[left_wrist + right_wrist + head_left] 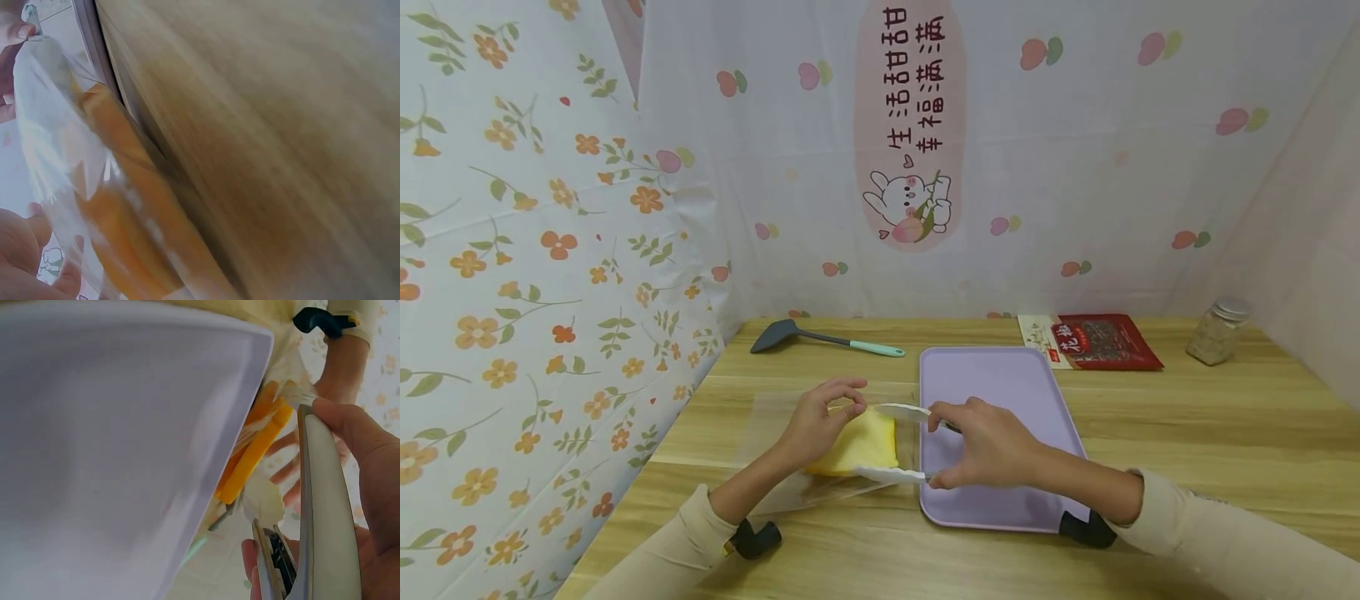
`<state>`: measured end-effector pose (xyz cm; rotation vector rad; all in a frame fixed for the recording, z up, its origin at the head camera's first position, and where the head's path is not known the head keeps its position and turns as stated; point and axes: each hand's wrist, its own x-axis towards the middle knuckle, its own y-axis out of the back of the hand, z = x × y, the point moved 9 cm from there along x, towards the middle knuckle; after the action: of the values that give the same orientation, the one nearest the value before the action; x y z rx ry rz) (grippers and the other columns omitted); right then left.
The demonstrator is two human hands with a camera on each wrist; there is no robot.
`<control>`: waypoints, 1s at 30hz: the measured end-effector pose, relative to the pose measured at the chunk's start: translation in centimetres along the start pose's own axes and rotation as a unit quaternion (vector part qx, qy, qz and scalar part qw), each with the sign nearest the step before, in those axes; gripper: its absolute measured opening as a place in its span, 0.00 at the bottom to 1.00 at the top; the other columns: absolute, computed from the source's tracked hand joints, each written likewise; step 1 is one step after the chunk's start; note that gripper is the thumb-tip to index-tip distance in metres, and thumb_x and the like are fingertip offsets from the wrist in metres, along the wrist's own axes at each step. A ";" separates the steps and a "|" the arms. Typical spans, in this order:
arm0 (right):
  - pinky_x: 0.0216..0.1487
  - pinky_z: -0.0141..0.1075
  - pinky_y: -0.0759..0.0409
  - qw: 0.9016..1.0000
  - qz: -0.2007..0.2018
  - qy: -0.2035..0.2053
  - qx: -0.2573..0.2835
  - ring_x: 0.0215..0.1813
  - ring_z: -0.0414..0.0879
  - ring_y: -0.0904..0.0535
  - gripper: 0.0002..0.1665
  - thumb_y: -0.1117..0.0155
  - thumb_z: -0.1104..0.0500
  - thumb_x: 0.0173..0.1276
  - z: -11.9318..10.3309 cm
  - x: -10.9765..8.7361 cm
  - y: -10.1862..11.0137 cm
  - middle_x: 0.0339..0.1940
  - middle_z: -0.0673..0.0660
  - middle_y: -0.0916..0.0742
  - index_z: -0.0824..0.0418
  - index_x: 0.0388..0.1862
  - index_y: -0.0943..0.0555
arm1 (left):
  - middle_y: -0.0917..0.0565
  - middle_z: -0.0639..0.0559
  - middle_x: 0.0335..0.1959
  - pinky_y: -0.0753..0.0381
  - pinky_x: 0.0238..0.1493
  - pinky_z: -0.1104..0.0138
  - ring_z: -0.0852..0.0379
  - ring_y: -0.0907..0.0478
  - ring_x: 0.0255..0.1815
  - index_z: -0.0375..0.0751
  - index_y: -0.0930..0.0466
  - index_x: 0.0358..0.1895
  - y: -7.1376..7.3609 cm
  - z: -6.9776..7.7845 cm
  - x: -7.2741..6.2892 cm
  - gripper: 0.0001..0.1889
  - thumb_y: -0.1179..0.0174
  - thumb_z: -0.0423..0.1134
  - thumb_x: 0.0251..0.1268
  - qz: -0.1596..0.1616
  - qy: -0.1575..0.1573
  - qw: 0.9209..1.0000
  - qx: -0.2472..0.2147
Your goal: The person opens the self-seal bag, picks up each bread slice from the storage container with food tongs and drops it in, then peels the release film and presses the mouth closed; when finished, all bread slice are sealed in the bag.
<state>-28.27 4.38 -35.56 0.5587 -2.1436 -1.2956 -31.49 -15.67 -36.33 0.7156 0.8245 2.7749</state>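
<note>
My right hand [988, 442] holds white tongs [325, 506], thumb on one arm and fingers on the other. Their arms stand apart, with a dark part between them. Pale scalloped heads reach left to either side of a yellow, soft-looking slab [857, 443]. A clear plastic bag [62, 125] lies over and around the slab. My left hand [820, 421] is bent over the slab's far left side, thumb and index close to the upper head. A gap shows between those fingers in the left wrist view. Whether they touch the bag I cannot tell.
A lilac tray [1011, 375] lies under my right hand. Behind are a grey spatula with a mint handle [876, 347], a red spice packet [1112, 342] and a lidded glass jar [1217, 333]. Patterned cloth [1075, 167] hangs behind the wooden table [850, 550].
</note>
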 end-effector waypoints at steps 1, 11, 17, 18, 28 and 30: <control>0.25 0.34 0.32 1.000 -0.002 0.001 0.001 0.32 0.40 0.31 0.35 0.18 0.37 0.40 -0.1 -0.1 0.0 0.29 0.45 0.19 0.47 0.45 0.22 | 0.18 0.42 0.58 0.32 0.67 0.47 0.42 0.26 0.65 0.39 0.17 0.34 0.0 0.0 0.0 0.04 0.36 0.36 0.65 0.000 0.000 1.000 0.000; 0.22 0.34 0.33 1.000 0.005 -0.006 -0.026 0.28 0.39 0.31 0.40 0.22 0.29 0.40 -0.8 -0.6 0.3 0.28 0.44 0.17 0.49 0.47 0.21 | 0.17 0.39 0.56 0.32 0.66 0.46 0.41 0.25 0.64 0.35 0.17 0.34 0.1 0.1 0.0 0.06 0.36 0.35 0.64 0.010 -0.008 1.000 -0.001; 0.24 0.36 0.30 0.998 0.012 -0.014 -0.055 0.30 0.40 0.27 0.43 0.24 0.26 0.40 -1.2 -0.9 0.6 0.35 0.47 0.13 0.51 0.48 0.21 | 0.17 0.37 0.54 0.30 0.64 0.44 0.40 0.24 0.62 0.35 0.17 0.32 0.2 0.5 0.0 0.03 0.35 0.32 0.63 0.019 -0.023 1.000 -0.002; 0.24 0.36 0.30 0.998 0.012 -0.017 -0.060 0.30 0.41 0.26 0.44 0.24 0.26 0.40 -1.2 -0.9 0.6 0.36 0.47 0.13 0.51 0.49 0.21 | 0.17 0.38 0.54 0.30 0.63 0.44 0.40 0.24 0.62 0.35 0.17 0.32 0.2 0.6 0.0 0.03 0.35 0.32 0.62 0.021 -0.026 0.999 0.000; 0.22 0.35 0.33 0.996 0.032 -0.011 -0.082 0.28 0.40 0.29 0.42 0.24 0.25 0.40 -1.4 -1.4 1.1 0.31 0.46 0.15 0.49 0.47 0.21 | 0.16 0.40 0.54 0.28 0.63 0.47 0.41 0.23 0.62 0.36 0.18 0.32 0.0 0.6 0.0 0.02 0.36 0.30 0.63 0.014 -0.022 1.000 0.005; 0.21 0.34 0.34 0.996 0.041 -0.002 -0.077 0.27 0.38 0.31 0.39 0.23 0.27 0.40 -1.4 -1.5 1.3 0.27 0.44 0.17 0.48 0.45 0.21 | 0.16 0.40 0.54 0.28 0.63 0.47 0.42 0.23 0.62 0.36 0.18 0.32 -0.1 0.5 0.0 0.02 0.36 0.29 0.64 0.011 -0.018 1.000 0.004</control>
<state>-26.29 4.99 -34.31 0.4021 -2.0275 -1.4023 -31.25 -15.35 -36.02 0.7788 0.8267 2.7716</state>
